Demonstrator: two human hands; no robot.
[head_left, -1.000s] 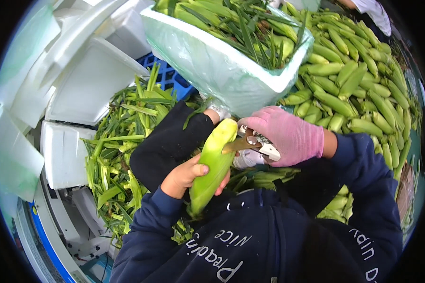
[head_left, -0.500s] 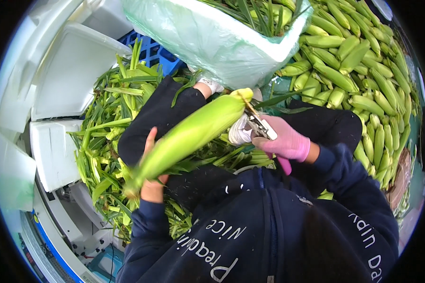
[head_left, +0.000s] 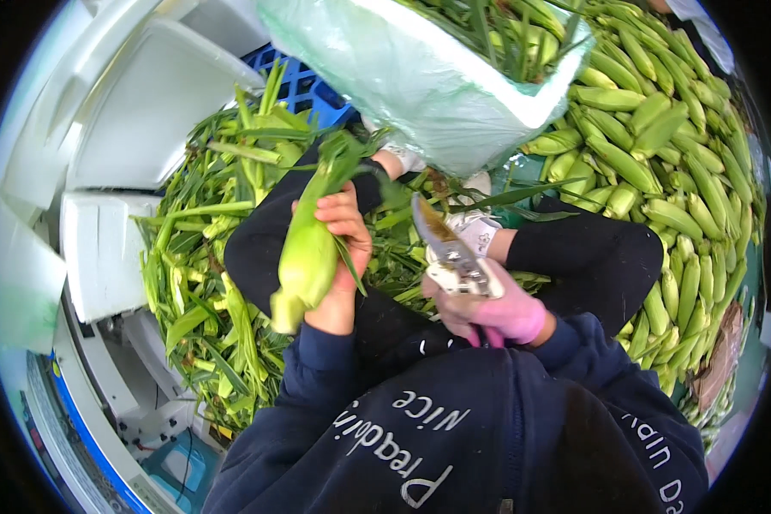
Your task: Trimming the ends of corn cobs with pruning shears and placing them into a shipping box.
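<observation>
At the far left stand white foam boxes [head_left: 150,111], one beside the other, with a blue crate [head_left: 304,84] showing behind them. Next to the boxes lies a heap of green husks [head_left: 201,283], spread from the crate down past the person's left knee.

The left hand [head_left: 343,248], bare, is closed around an ear of corn [head_left: 304,257] still in its pale green husk. The ear is held nearly upright, tilted a little, its leafy tip up near the crate and its cut butt pointing down beside the left sleeve. The thumb and fingers wrap its right side at mid-length, above the person's dark trouser leg.

Just to the right, near but not touching the ear, the right hand [head_left: 493,313] wears a pink glove and is closed on the handles of shears [head_left: 450,253]. The blades point up and to the left, and they look shut or nearly so. More husk scraps lie between the knees under the shears.

Above both hands hangs a pale green bag [head_left: 420,77] filled with leaves and trimmings, its lower edge close over the knees. To the right is a large pile of corn [head_left: 660,137], ears lying side by side, running down the right edge past the right knee.
</observation>
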